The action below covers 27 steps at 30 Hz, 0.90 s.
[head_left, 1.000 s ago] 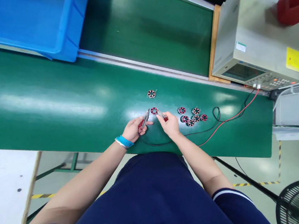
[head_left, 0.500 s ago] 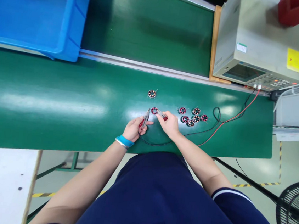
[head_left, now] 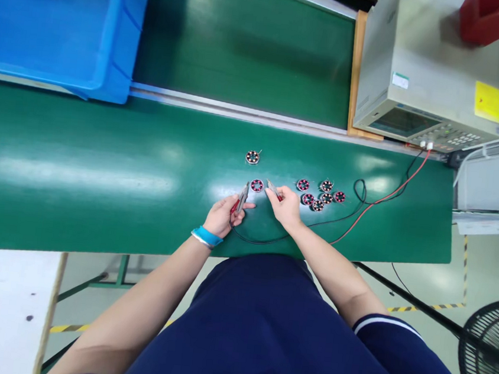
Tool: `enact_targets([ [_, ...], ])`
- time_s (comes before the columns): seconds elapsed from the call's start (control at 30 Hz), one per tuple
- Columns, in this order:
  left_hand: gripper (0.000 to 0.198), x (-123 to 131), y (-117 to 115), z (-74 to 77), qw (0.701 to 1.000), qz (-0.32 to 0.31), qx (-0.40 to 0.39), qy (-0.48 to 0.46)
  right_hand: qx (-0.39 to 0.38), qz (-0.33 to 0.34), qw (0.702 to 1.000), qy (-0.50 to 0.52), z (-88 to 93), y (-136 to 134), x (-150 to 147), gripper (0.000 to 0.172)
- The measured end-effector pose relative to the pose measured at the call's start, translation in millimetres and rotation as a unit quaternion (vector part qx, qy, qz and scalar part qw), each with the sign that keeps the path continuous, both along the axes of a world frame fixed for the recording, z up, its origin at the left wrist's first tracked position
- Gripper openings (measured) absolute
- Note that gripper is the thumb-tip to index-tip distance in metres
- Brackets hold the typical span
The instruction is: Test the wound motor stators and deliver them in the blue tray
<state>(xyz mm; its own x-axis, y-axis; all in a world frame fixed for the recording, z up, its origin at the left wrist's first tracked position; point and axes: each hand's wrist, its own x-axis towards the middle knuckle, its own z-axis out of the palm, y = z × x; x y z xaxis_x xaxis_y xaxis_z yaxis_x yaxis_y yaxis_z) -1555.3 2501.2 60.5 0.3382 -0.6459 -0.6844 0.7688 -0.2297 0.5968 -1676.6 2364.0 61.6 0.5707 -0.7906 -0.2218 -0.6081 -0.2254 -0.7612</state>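
Note:
My left hand (head_left: 222, 215), with a blue wristband, is closed on a red-handled test clip (head_left: 242, 197) whose tip points at a small round wound stator (head_left: 257, 185) on the green bench mat (head_left: 99, 177). My right hand (head_left: 286, 207) is closed on a second test clip (head_left: 273, 189), its tip just right of that stator and apart from it. A black lead and a red lead (head_left: 377, 200) run from the clips to the right.
One more stator (head_left: 252, 157) lies farther back. Several stators (head_left: 322, 196) are grouped to the right of my right hand. A grey test instrument (head_left: 430, 75) stands at the back right, a blue bin (head_left: 57, 18) at the back left, a fan (head_left: 488, 355) on the floor.
My right hand has drawn its clip slightly right, off the stator it touched before. The left hand has stayed where it was.

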Motion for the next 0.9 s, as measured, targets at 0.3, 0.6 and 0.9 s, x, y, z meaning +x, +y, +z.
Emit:
enact_targets([
  [0.3,0.045,-1,0,-1.7,1.0,0.004,-0.001,0.002,-0.024,0.048,0.991,0.12,5.3,0,2,0.028],
  [0.6,0.049,-8,-3,-1.9,0.999,0.007,0.009,-0.049,-0.005,0.001,0.999,0.033,2.4,0,-8,0.029],
  [0.9,0.049,-61,-50,-1.3,0.992,-0.061,0.011,-0.112,-0.043,-0.051,0.988,-0.138,21.7,27,-54,0.025],
])
